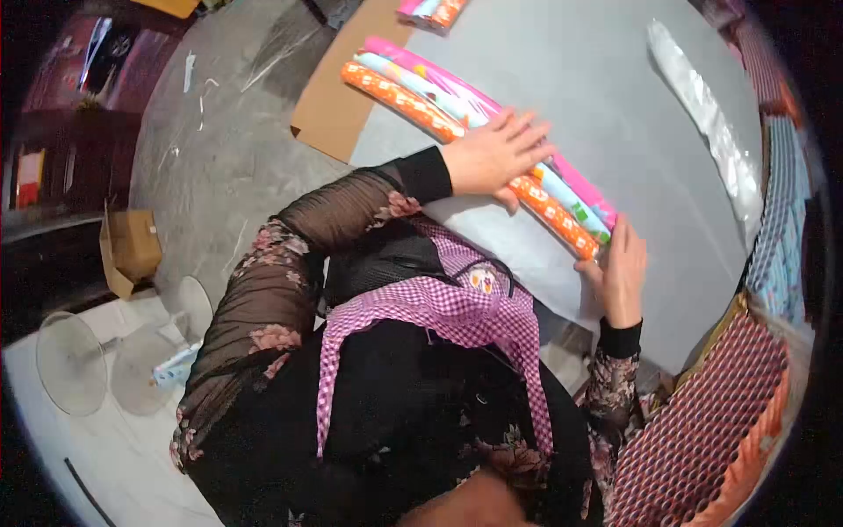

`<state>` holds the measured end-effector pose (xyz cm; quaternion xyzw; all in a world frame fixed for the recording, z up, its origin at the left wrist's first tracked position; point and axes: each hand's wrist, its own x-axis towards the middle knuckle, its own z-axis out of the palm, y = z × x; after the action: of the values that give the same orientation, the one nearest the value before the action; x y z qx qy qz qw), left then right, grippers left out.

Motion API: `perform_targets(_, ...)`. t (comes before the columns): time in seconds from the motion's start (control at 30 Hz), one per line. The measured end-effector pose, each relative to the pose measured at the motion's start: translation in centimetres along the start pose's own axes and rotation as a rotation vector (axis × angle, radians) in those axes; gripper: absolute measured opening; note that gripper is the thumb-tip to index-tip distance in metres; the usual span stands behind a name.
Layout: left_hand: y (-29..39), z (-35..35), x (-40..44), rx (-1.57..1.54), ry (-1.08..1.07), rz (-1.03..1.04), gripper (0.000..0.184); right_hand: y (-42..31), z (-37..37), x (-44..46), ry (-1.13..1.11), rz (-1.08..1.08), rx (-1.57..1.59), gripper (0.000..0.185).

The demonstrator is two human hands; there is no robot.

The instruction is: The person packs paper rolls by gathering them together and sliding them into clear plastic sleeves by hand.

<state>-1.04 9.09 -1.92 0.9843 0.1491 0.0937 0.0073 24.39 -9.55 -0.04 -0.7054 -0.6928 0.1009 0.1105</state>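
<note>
Three long patterned rolls lie side by side on the grey table: an orange one (404, 99) with white prints, a light blue one (399, 74) and a pink one (448, 81), in what looks like clear wrap. Across their middle rests my left hand (494, 158), palm down with fingers spread and slightly blurred. My right hand (622, 270) is at their near right end, thumb on one side and fingers on the other, holding the bundle's end.
Another wrapped bundle (432, 12) lies at the table's top edge, by a flat cardboard piece (329, 110). A clear plastic sleeve (707, 119) is on the right of the grey table (654, 176). Patterned fabric (702, 422) hangs lower right; an open cardboard box (132, 249) stands left.
</note>
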Motion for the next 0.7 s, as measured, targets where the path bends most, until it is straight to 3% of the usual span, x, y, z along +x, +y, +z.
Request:
perform_targets(0.17, -0.6, 0.2, -0.3, -0.022, 0.019, -0.007, 0.108, 1.2, 2.1, 0.3, 0.069, -0.052, 0.374, 0.092)
perform_targets(0.23, -0.8, 0.5, -0.5, -0.037, 0.09, 0.05, 0.105, 0.6, 1.3, 0.4, -0.058, 0.186, 0.427, 0.088)
perform_targets(0.37, -2.1, 0.0, -1.7, -0.065, 0.07, 0.004, 0.094, 1.5, 0.4, 0.6, -0.154, 0.164, 0.263, 0.074)
perform_targets(0.4, -3.3, -0.1, -2.5, -0.044, 0.041, -0.063, 0.098, 1.3, -0.1, 0.7, -0.156, 0.154, 0.147, 0.065)
perform_targets(0.6, -13.7, -3.0, -10.9, 0.108, -0.003, -0.512, 0.076, 0.5, -0.8, 0.3, -0.189, 0.169, 0.133, 0.057)
perform_targets(0.7, -16.1, -2.6, -13.3, 0.283, -0.05, -0.436, 0.084, 1.5, 0.0, 0.3, -0.16, 0.111, 0.146, 0.055)
